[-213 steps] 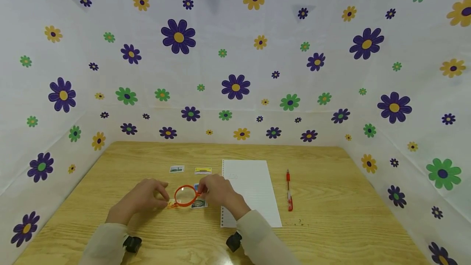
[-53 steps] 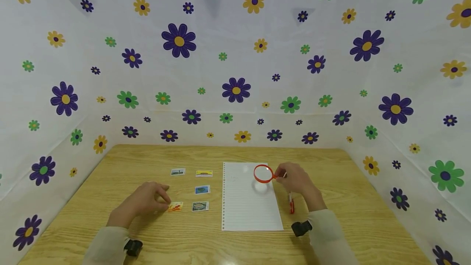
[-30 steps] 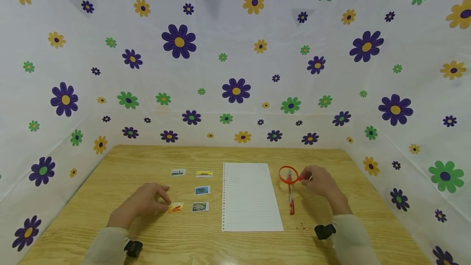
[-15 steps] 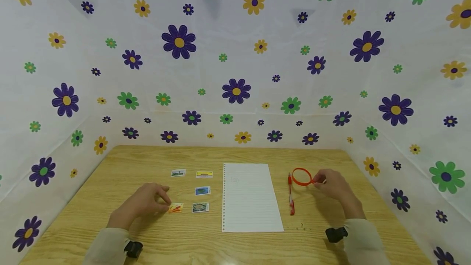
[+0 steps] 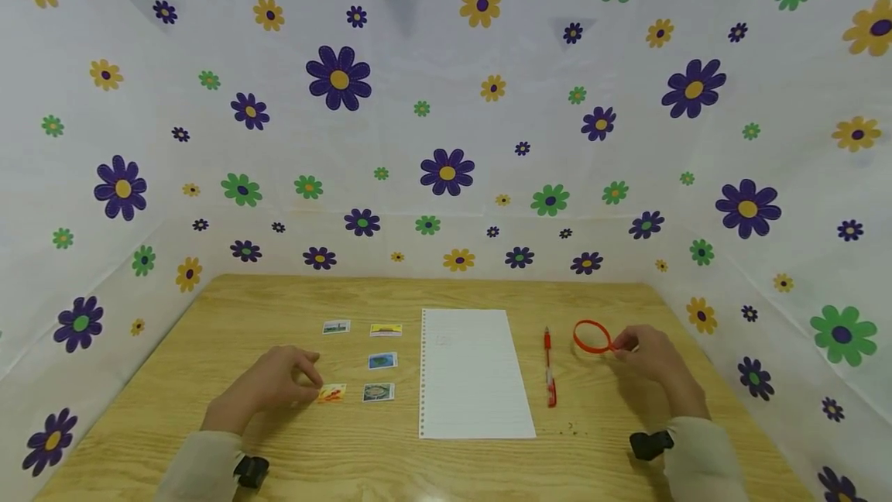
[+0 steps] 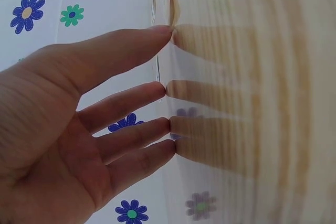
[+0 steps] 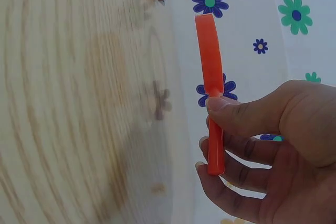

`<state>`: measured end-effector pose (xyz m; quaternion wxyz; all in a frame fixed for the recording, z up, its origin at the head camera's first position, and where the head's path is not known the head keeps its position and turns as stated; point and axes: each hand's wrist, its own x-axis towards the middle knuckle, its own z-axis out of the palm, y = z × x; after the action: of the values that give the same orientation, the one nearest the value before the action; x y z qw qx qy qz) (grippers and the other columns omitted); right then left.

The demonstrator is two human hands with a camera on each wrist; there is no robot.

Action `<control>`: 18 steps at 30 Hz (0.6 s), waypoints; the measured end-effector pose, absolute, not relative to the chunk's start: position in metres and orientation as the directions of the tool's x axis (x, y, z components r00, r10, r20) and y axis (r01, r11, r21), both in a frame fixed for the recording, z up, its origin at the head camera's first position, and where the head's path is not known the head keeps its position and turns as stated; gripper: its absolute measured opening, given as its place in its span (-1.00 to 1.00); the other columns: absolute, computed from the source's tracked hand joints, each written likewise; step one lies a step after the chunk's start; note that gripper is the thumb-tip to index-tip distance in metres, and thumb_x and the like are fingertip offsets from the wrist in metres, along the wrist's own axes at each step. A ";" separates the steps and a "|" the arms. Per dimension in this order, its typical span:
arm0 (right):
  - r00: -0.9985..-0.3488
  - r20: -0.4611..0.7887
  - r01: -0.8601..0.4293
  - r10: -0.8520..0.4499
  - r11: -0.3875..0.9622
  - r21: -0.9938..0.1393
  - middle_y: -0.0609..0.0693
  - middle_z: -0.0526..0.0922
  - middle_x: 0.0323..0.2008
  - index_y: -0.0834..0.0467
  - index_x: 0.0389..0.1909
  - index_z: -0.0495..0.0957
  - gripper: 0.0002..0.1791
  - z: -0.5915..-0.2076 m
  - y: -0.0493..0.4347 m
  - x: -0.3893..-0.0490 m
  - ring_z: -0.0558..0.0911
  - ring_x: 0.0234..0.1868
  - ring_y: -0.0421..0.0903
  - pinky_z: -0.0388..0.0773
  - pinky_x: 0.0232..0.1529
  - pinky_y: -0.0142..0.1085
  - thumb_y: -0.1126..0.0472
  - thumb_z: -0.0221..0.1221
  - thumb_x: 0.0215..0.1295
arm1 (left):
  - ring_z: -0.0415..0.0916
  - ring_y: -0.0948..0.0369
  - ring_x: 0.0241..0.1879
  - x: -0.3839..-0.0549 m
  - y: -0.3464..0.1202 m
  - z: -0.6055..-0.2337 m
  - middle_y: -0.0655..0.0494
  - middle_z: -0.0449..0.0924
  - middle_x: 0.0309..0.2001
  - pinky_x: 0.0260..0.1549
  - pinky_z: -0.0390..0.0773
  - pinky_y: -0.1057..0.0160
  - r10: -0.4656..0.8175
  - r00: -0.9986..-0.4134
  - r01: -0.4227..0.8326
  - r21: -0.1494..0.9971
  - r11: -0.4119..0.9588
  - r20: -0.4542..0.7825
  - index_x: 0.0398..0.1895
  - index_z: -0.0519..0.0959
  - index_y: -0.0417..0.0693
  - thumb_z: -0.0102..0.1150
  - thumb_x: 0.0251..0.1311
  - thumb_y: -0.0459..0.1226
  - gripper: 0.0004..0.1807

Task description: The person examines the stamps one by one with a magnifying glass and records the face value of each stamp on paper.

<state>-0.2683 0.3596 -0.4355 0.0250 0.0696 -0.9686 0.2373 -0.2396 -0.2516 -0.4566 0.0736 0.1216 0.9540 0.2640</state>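
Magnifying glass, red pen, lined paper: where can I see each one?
Magnifying glass [image 7: 211, 56], right wrist view: the rim, seen edge-on.
Red pen [image 5: 549, 367], head view: the middle of its barrel.
Lined paper [image 5: 475, 375], head view: the middle of the sheet.

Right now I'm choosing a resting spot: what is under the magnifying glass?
Through the red magnifying glass, only wooden tabletop shows in the head view. Whatever lies behind the right hand holding it is covered.

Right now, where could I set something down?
Bare wood lies left of the left hand, and between the sleeves, nearer than the paper. It's crowded among the picture cards and between paper, pen and magnifying glass.
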 end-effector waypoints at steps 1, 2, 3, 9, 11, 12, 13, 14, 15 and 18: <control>-0.989 0.080 -0.146 -0.123 0.877 -0.457 0.15 0.70 -0.35 0.34 -0.30 0.66 -0.92 -0.435 0.361 -0.269 0.61 -0.31 -0.03 0.55 -0.31 -0.23 0.37 0.31 0.28 | 0.44 -0.34 0.35 -0.240 -0.252 -0.456 -0.26 0.63 0.24 0.36 0.31 -0.42 0.273 -0.959 0.196 0.521 0.830 -0.074 -0.46 0.79 0.17 0.56 0.01 -0.31 -0.86; -0.990 0.074 -0.142 -0.121 0.878 -0.458 0.14 0.70 -0.35 0.34 -0.29 0.66 -0.92 -0.435 0.362 -0.269 0.61 -0.31 -0.03 0.55 -0.31 -0.23 0.37 0.31 0.28 | 0.44 -0.34 0.35 -0.240 -0.252 -0.456 -0.26 0.64 0.24 0.36 0.31 -0.42 0.272 -0.959 0.195 0.523 0.830 -0.074 -0.47 0.79 0.18 0.56 0.01 -0.31 -0.86; -0.990 0.067 -0.138 -0.120 0.878 -0.458 0.15 0.70 -0.35 0.35 -0.29 0.66 -0.91 -0.435 0.362 -0.269 0.61 -0.31 -0.03 0.55 -0.31 -0.22 0.37 0.31 0.28 | 0.44 -0.34 0.35 -0.240 -0.252 -0.456 -0.26 0.64 0.24 0.36 0.31 -0.42 0.273 -0.959 0.196 0.523 0.829 -0.073 -0.46 0.79 0.17 0.56 0.01 -0.31 -0.86; -0.995 0.020 -0.099 -0.101 0.884 -0.456 0.14 0.70 -0.34 0.35 -0.27 0.65 -0.90 -0.434 0.364 -0.267 0.61 -0.29 -0.01 0.55 -0.26 -0.20 0.36 0.29 0.27 | 0.44 -0.34 0.34 -0.239 -0.252 -0.456 -0.26 0.64 0.24 0.35 0.31 -0.43 0.277 -0.958 0.199 0.525 0.828 -0.074 -0.47 0.79 0.18 0.56 0.01 -0.31 -0.86; -0.995 0.006 -0.087 -0.095 0.887 -0.454 0.14 0.69 -0.34 0.35 -0.26 0.65 -0.90 -0.434 0.365 -0.266 0.61 -0.29 0.00 0.56 -0.25 -0.19 0.36 0.28 0.27 | 0.44 -0.34 0.34 -0.239 -0.251 -0.456 -0.25 0.64 0.24 0.36 0.31 -0.42 0.278 -0.958 0.200 0.524 0.828 -0.074 -0.47 0.79 0.18 0.56 0.01 -0.30 -0.86; -0.996 0.000 -0.080 -0.089 0.888 -0.454 0.13 0.69 -0.33 0.34 -0.26 0.65 -0.90 -0.434 0.365 -0.266 0.61 -0.28 -0.01 0.56 -0.24 -0.18 0.36 0.28 0.27 | 0.44 -0.34 0.35 -0.239 -0.251 -0.456 -0.25 0.64 0.24 0.36 0.31 -0.42 0.278 -0.958 0.200 0.522 0.829 -0.074 -0.46 0.79 0.18 0.56 0.02 -0.30 -0.86; -0.996 -0.007 -0.072 -0.084 0.888 -0.455 0.14 0.69 -0.32 0.34 -0.26 0.65 -0.90 -0.434 0.365 -0.266 0.61 -0.27 -0.01 0.56 -0.23 -0.17 0.36 0.28 0.27 | 0.44 -0.34 0.35 -0.240 -0.252 -0.456 -0.25 0.64 0.24 0.36 0.31 -0.42 0.279 -0.957 0.202 0.521 0.829 -0.073 -0.46 0.79 0.19 0.56 0.02 -0.30 -0.86; -0.997 -0.015 -0.063 -0.078 0.888 -0.456 0.14 0.69 -0.32 0.34 -0.25 0.65 -0.90 -0.434 0.366 -0.266 0.60 -0.26 0.00 0.57 -0.22 -0.15 0.36 0.28 0.27 | 0.44 -0.34 0.35 -0.240 -0.252 -0.457 -0.25 0.64 0.24 0.36 0.32 -0.42 0.279 -0.958 0.204 0.519 0.830 -0.071 -0.47 0.79 0.19 0.56 0.02 -0.30 -0.86; -0.997 -0.025 -0.053 -0.073 0.887 -0.459 0.15 0.68 -0.31 0.34 -0.24 0.65 -0.89 -0.434 0.367 -0.266 0.60 -0.26 0.00 0.57 -0.21 -0.14 0.36 0.28 0.28 | 0.44 -0.33 0.35 -0.240 -0.252 -0.457 -0.25 0.64 0.24 0.36 0.32 -0.41 0.280 -0.958 0.205 0.518 0.831 -0.070 -0.47 0.79 0.19 0.56 0.02 -0.29 -0.86; -0.997 -0.051 -0.024 -0.054 0.882 -0.470 0.15 0.68 -0.29 0.33 -0.23 0.64 -0.88 -0.435 0.368 -0.266 0.59 -0.24 0.00 0.57 -0.19 -0.13 0.34 0.30 0.27 | 0.44 -0.33 0.34 -0.241 -0.252 -0.459 -0.25 0.64 0.24 0.36 0.32 -0.41 0.280 -0.958 0.207 0.516 0.832 -0.067 -0.47 0.79 0.20 0.57 0.01 -0.29 -0.85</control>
<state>-0.2662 0.3677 -0.4346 -0.0312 0.0202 -0.9696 0.2419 -0.2409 -0.2521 -0.4588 0.0702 0.1274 0.9544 0.2608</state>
